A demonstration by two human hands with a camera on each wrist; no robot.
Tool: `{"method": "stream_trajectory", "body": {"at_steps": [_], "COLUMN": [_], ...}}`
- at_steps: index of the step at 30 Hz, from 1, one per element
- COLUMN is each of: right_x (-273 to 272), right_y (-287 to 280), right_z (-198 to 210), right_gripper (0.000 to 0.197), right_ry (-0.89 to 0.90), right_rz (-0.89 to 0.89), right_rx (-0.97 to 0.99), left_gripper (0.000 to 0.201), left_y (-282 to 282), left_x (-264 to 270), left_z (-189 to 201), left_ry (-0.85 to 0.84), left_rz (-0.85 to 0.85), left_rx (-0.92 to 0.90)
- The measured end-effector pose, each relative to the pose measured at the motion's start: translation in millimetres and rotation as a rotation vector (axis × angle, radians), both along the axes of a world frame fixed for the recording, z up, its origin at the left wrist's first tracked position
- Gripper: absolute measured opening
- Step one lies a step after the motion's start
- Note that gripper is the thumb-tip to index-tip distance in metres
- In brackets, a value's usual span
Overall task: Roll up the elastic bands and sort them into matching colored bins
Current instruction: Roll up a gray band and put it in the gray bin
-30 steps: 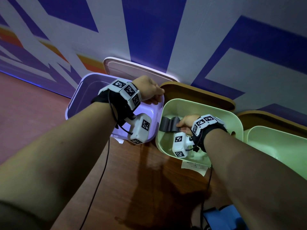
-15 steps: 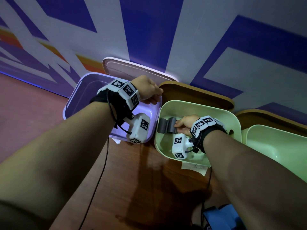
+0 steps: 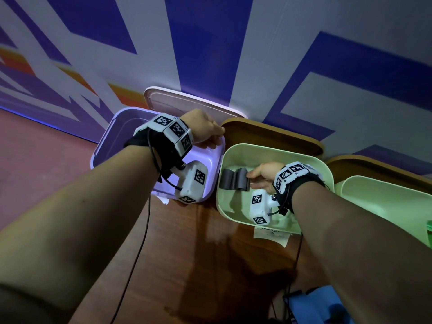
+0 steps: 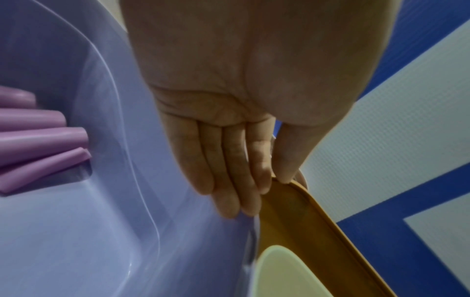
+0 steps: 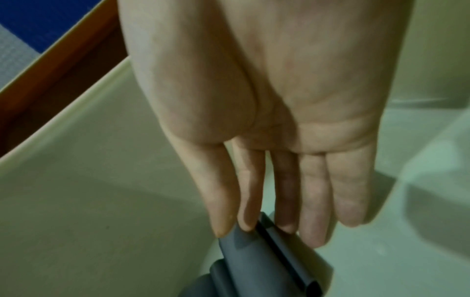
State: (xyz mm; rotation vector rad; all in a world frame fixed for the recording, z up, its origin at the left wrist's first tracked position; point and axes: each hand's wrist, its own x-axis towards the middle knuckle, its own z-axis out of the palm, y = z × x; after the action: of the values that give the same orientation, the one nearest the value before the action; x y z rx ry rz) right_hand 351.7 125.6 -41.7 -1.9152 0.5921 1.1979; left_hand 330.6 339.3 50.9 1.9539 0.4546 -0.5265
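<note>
A patterned wall [image 3: 210, 43] of blue and white shapes rises behind a wooden floor [image 3: 198, 265] where the bins stand. The purple bin [image 3: 112, 129] sits beside the green bin [image 3: 275, 153], with a second green bin [image 3: 385, 202] further right, and a brown lid [image 3: 268, 134] and a pale lid [image 3: 187, 101] lean against the wall behind them. The left hand [image 3: 203, 129] holds the far corner of the purple bin, fingers inside the wall and thumb outside. Purple rolls [image 4: 38, 144] lie inside it. The right hand [image 3: 264, 173] reaches into the green bin, its thumb and fingers pinching the end of a grey band [image 3: 233, 180], folded in loose loops above the bin's floor.
</note>
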Motion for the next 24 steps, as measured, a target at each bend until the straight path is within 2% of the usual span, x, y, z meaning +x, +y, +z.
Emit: {"method": "stream_trajectory", "body": {"at_steps": [6,12,16,24], "right_x": [-2.2,-9.6,-18.1,-59.3], "right_y": [-2.9,-9.7,-17.7,-45.8], "right_z": [15.2,55.9,80.4,133.0], "right_gripper": [0.013,0.024,0.03,0.011], "right_ry": [-0.025,-0.04,-0.112,-0.351], "right_rz": [0.053,0.089,0.057,-0.056], "right_rx": [0.006,-0.015,0.018,0.07], "left_gripper": [0.021,0.021,0.02,0.018], "left_y": [-2.1,-9.9,-19.2,-76.1], "left_x": [-2.4,-11.5,-26.3,-74.1], "left_z": [9.9,26.8,47.8,85.5], "left_ry": [-0.014,-0.04,-0.091,-0.166], "left_rz": [0.017,0.045,0.058,0.008], "left_rx": [0.015,0.058,0.059,0.012]}}
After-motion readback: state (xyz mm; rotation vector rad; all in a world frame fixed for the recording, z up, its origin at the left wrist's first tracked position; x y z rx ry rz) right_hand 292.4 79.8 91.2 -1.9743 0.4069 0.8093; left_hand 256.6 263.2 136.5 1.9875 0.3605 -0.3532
